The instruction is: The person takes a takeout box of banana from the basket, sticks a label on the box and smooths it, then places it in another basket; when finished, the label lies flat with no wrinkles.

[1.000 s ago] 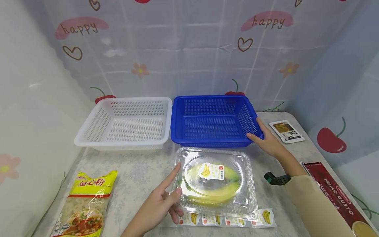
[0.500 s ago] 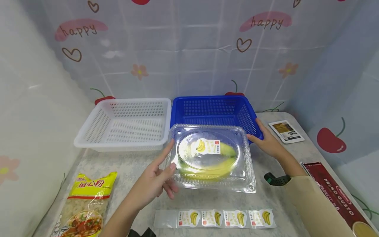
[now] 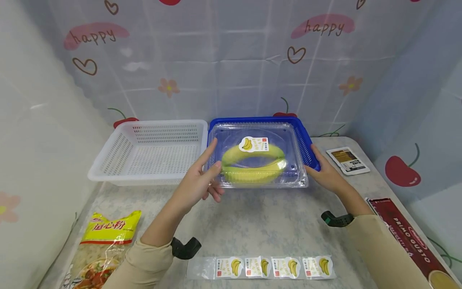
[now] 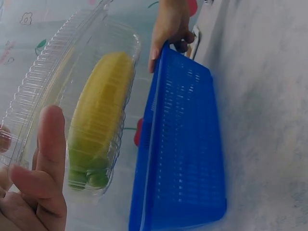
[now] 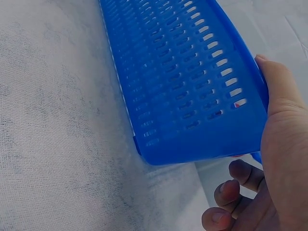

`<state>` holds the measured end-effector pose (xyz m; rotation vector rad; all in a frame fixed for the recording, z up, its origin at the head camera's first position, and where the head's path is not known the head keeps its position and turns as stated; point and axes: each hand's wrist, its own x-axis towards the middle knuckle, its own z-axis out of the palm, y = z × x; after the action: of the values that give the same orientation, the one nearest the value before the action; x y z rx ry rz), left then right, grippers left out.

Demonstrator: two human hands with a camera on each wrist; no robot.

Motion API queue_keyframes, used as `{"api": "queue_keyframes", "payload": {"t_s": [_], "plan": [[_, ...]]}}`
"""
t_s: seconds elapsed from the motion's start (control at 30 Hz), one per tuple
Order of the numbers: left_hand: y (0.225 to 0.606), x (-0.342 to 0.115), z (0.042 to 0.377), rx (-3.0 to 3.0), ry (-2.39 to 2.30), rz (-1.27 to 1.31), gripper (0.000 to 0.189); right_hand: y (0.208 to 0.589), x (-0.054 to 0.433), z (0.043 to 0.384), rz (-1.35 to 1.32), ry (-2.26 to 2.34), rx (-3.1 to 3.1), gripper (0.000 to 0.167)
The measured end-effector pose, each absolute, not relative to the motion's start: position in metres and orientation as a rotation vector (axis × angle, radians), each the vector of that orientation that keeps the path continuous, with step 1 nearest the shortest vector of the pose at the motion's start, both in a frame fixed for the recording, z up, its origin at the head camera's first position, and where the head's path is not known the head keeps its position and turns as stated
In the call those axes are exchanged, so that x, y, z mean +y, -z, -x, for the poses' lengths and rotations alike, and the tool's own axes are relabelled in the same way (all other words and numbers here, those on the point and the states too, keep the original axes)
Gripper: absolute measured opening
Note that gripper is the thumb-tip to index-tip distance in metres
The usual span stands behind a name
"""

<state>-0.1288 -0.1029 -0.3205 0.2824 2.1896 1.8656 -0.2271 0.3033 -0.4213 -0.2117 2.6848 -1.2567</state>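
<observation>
My left hand (image 3: 196,182) grips the left edge of a clear plastic clamshell box (image 3: 296,160), thumb on top and fingers beneath. Bananas (image 3: 252,170) lie inside, and a banana sticker (image 3: 254,144) is on the lid. The left wrist view shows the box raised above the rim of a blue plastic basket (image 4: 187,144), tilted in that picture, with the bananas' green stem ends toward my hand. At the basket's right front corner, my right hand (image 3: 326,172) holds the rim, its thumb (image 5: 279,82) over the edge and its other fingers (image 5: 228,192) curled below.
Left of the blue basket stands a white basket (image 3: 155,160). A yellow-topped noodle bag (image 3: 108,245) lies at front left, and a strip of banana stickers (image 3: 274,267) at the front. On the right are a small flat packet (image 3: 348,160) and a red spaghetti pack (image 3: 408,237).
My left hand has lifted the clamshell box off the table and carried it forward over the blue basket, uncovering the sticker strip. My right hand has stayed on the basket's rim.
</observation>
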Motion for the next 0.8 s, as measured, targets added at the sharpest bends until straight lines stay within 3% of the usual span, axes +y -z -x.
{"api": "queue_keyframes", "payload": {"t_s": [0.8], "plan": [[0.340,-0.069,0.221,2.185,-1.912,-0.114,0.057,0.421,0.299,0.225,0.174,1.281,2.688,0.099]]}}
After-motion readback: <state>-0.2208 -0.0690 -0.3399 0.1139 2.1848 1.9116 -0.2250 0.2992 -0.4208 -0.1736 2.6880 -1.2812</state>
